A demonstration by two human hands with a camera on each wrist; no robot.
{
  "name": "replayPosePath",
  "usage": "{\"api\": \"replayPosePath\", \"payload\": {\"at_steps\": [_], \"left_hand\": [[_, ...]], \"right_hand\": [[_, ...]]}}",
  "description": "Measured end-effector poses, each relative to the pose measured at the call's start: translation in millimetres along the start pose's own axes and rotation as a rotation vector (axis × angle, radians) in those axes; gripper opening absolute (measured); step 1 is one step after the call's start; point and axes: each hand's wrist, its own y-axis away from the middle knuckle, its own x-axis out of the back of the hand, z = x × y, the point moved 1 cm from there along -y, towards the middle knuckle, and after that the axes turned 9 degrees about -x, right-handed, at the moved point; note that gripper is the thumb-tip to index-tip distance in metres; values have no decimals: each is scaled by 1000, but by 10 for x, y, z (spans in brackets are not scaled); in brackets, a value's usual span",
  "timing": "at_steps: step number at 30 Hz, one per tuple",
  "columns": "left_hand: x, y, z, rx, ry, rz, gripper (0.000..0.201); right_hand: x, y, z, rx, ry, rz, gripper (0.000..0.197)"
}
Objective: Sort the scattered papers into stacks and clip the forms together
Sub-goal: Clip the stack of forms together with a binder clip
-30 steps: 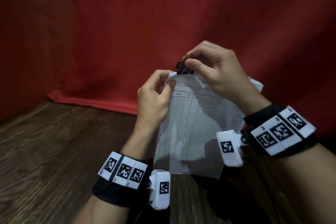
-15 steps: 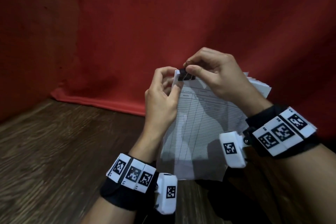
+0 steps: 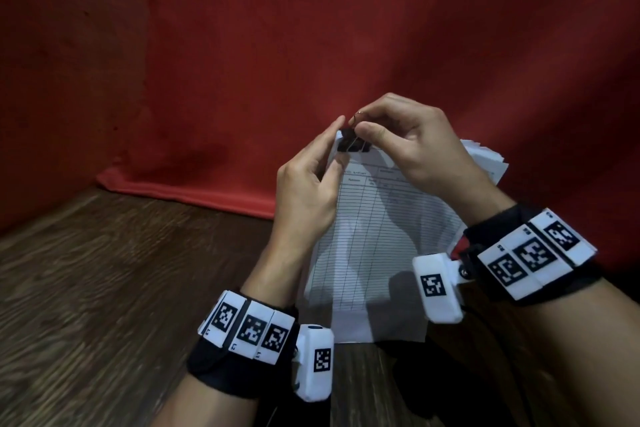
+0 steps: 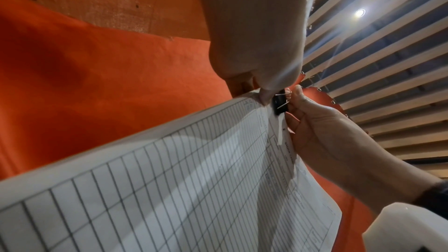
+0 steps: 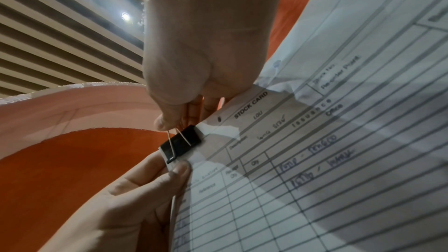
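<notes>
A stack of white ruled forms (image 3: 374,236) headed "STOCK CARD" (image 5: 315,160) is held upright above the wooden table. A black binder clip (image 3: 353,145) sits on the stack's top left corner (image 5: 183,144) (image 4: 281,105). My right hand (image 3: 408,146) pinches the clip's wire handles between thumb and fingertips from above. My left hand (image 3: 308,194) pinches the stack's top left edge just below the clip, thumb on the front sheet (image 5: 179,170). The stack's right part curves away behind my right wrist.
A dark wooden table top (image 3: 104,288) lies below and to the left. A red cloth backdrop (image 3: 311,45) hangs behind and meets the table at a folded hem (image 3: 180,194). Slatted ceiling with a lamp (image 4: 360,12) shows in the wrist views.
The clip has gone from above the corner to seated on it. Both hands and the stack drifted slightly right and down in the head view.
</notes>
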Motion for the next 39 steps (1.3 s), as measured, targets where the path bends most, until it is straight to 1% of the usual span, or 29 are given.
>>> {"api": "replayPosePath", "payload": {"at_steps": [10,14,16,19,20,21,23,24,25,27,28,30,31,33,35,37,39], "left_hand": [[2,3,-24,32,5,-2,48],[5,3,-25,34,1,9,47],[16,2,-16,39,11,10,46],[27,-4,13,56,23,13,46],[27,-3,27,65,39,17,46],[27,1,41,74,60,19,46],[28,12,57,81,87,5,49],[32,15,70,73,84,-14,52],[39,10,82,56,71,-37,53],[56,-7,126,1,46,-86,51],[62,-17,158,-18,40,-97,45],[61,-40,223,-31,49,-81,28],[60,-50,247,-28,50,-60,25],[67,-68,269,1,52,-13,25],[85,-88,266,21,66,15,19],[107,-99,290,18,80,-5,15],[128,-95,332,-5,87,-85,20]], "right_hand": [[-51,-1,11,-45,-38,4,18],[-32,0,-32,-88,-31,-77,21],[19,-5,-55,-124,27,-143,33],[130,6,-71,-208,207,-230,70],[151,11,-69,-220,270,-247,70],[158,10,-62,-219,323,-250,60],[153,-1,-64,-215,378,-205,29],[144,-7,-61,-220,381,-181,18],[132,-12,-66,-226,377,-171,13],[106,-11,-97,-224,366,-174,7],[98,-6,-113,-219,361,-178,6],[87,6,-131,-204,356,-183,5],[81,14,-148,-197,355,-189,6],[76,25,-171,-192,361,-213,8],[106,38,-198,-210,366,-232,6],[152,53,-223,-242,362,-239,5],[185,63,-245,-256,366,-233,8]]}}
